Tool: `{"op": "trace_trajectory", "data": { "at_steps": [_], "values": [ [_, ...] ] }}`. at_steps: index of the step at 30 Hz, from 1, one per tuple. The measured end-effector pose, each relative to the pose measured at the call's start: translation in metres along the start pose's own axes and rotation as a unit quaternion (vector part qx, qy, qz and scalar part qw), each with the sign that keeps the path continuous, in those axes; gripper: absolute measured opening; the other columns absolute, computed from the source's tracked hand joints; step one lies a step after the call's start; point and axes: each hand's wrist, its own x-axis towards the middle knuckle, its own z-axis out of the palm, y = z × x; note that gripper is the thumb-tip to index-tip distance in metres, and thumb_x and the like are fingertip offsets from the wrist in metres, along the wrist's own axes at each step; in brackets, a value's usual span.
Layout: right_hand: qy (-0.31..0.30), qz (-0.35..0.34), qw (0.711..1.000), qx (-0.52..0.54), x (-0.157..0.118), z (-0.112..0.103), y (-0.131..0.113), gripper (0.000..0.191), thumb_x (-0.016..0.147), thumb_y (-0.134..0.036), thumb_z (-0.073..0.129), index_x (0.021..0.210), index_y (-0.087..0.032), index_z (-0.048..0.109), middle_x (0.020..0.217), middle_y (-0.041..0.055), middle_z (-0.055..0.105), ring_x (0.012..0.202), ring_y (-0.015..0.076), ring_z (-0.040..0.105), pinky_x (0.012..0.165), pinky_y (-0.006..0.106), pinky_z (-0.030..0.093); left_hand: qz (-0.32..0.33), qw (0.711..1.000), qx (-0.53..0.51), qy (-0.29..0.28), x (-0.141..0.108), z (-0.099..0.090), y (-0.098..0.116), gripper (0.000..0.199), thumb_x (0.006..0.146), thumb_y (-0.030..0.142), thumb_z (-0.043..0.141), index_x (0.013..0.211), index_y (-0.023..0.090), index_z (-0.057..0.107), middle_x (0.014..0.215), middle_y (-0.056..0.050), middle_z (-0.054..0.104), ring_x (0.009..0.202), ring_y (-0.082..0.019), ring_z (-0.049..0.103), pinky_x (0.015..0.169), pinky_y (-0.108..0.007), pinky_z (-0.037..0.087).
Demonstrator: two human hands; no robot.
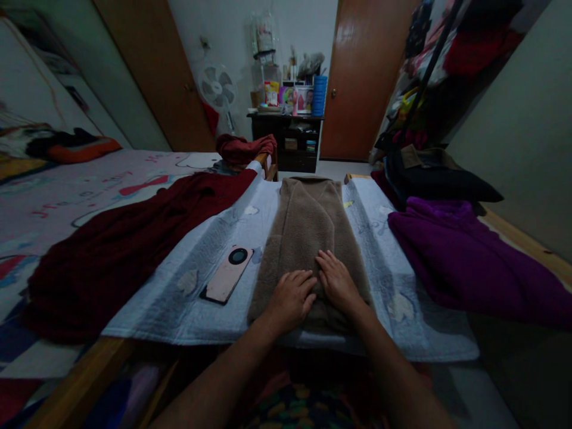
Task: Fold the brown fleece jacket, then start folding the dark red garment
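Observation:
A brown fleece garment (308, 220), folded into a long narrow shape, lies on a light blue patterned cloth (179, 322). My left hand (292, 298) rests palm down on its lower part, fingers stretched out. Beside it, my right hand (337, 283) lies flat on the same garment with the fingers extended. Neither hand grips anything. To the left of the garment, a pink phone (227, 277) with a round dark camera ring lies on the cloth, apart from my hands.
A dark red garment (134, 238) spreads along the left, partly over the bed (102, 173). On the right sit a folded purple garment (469, 256) and a black folded pile (438, 179). Farther back stand a fan (217, 86) and a dark cabinet (288, 161).

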Motion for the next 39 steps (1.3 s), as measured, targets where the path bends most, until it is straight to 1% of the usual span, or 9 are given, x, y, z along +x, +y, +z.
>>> {"op": "trace_trajectory", "data": {
  "at_steps": [4,6,9,12,17,23,28,34,39],
  "values": [
    [-0.011,0.005,1.0,-0.01,-0.002,-0.004,-0.002,0.044,0.095,-0.019,0.037,0.136,-0.015,0.051,0.148,0.0108,0.044,0.143,0.0254,0.029,0.113,0.049,0.032,-0.021,0.999,-0.016,-0.029,0.019,-0.012,-0.008,0.024,0.096,0.028,0.044,0.106,0.02,0.064,0.115,-0.006,0.067,0.108,-0.019,0.059,0.096,-0.036,0.046],
    [-0.012,0.011,1.0,-0.016,-0.002,-0.005,-0.003,0.044,0.095,-0.018,0.036,0.136,-0.014,0.05,0.149,0.0103,0.044,0.142,0.0253,0.03,0.113,0.048,0.031,-0.029,0.999,0.013,-0.014,0.032,-0.016,-0.016,0.026,0.097,0.025,0.041,0.109,0.019,0.063,0.119,-0.007,0.066,0.113,-0.02,0.057,0.1,-0.038,0.043],
    [-0.007,0.011,1.0,-0.023,-0.002,-0.003,-0.003,0.044,0.095,-0.019,0.036,0.137,-0.015,0.05,0.149,0.0096,0.043,0.142,0.0245,0.03,0.113,0.048,0.032,-0.045,0.995,0.088,0.018,0.047,-0.012,-0.032,0.033,0.095,0.027,0.045,0.124,0.02,0.057,0.145,-0.008,0.048,0.138,-0.026,0.035,0.113,-0.05,0.028],
    [-0.005,0.009,0.999,-0.033,-0.003,-0.001,-0.002,0.045,0.094,-0.018,0.036,0.138,-0.016,0.049,0.149,0.0085,0.043,0.143,0.0235,0.03,0.113,0.047,0.032,-0.078,0.988,0.132,-0.013,0.051,0.001,-0.045,0.047,0.095,0.039,0.044,0.138,0.022,0.046,0.155,-0.007,0.035,0.145,-0.027,0.022,0.115,-0.054,0.022],
    [-0.004,0.011,0.999,-0.047,-0.004,-0.001,-0.003,0.046,0.094,-0.018,0.035,0.138,-0.017,0.05,0.149,0.0072,0.043,0.142,0.0228,0.031,0.114,0.045,0.032,-0.093,0.982,0.159,-0.032,0.045,0.02,-0.052,0.056,0.096,0.046,0.036,0.148,0.025,0.033,0.158,-0.006,0.029,0.146,-0.025,0.019,0.116,-0.051,0.02],
    [-0.008,0.019,0.998,-0.053,-0.003,-0.001,-0.004,0.045,0.094,-0.018,0.035,0.137,-0.016,0.051,0.148,0.0071,0.045,0.141,0.0223,0.032,0.114,0.045,0.031,-0.088,0.981,0.166,-0.045,0.047,0.019,-0.052,0.058,0.097,0.05,0.031,0.148,0.024,0.033,0.157,-0.008,0.029,0.146,-0.028,0.02,0.115,-0.058,0.018],
    [-0.008,0.015,0.998,-0.055,-0.003,0.001,-0.002,0.044,0.094,-0.017,0.036,0.136,-0.016,0.051,0.148,0.0067,0.045,0.141,0.0232,0.033,0.114,0.045,0.031,-0.088,0.98,0.168,-0.058,0.067,0.014,-0.058,0.062,0.096,0.055,0.028,0.149,0.022,0.033,0.155,-0.014,0.033,0.145,-0.029,0.023,0.115,-0.059,0.012],
    [-0.002,0.021,0.999,-0.049,-0.004,0.001,-0.003,0.043,0.095,-0.017,0.036,0.135,-0.017,0.052,0.148,0.0059,0.045,0.142,0.0229,0.032,0.114,0.045,0.031,-0.145,0.975,0.15,-0.074,0.101,0.009,-0.07,0.069,0.093,0.065,0.027,0.15,0.028,0.029,0.155,-0.016,0.031,0.145,-0.032,0.023,0.113,-0.058,0.017],
    [0.007,0.021,0.999,-0.035,-0.004,0.002,-0.003,0.043,0.094,-0.017,0.038,0.134,-0.017,0.052,0.147,0.0066,0.047,0.141,0.0234,0.033,0.114,0.046,0.032,-0.174,0.97,0.157,-0.061,0.113,0.012,-0.073,0.068,0.092,0.066,0.028,0.15,0.031,0.029,0.155,-0.015,0.033,0.143,-0.036,0.027,0.112,-0.058,0.019]
  ]
}}
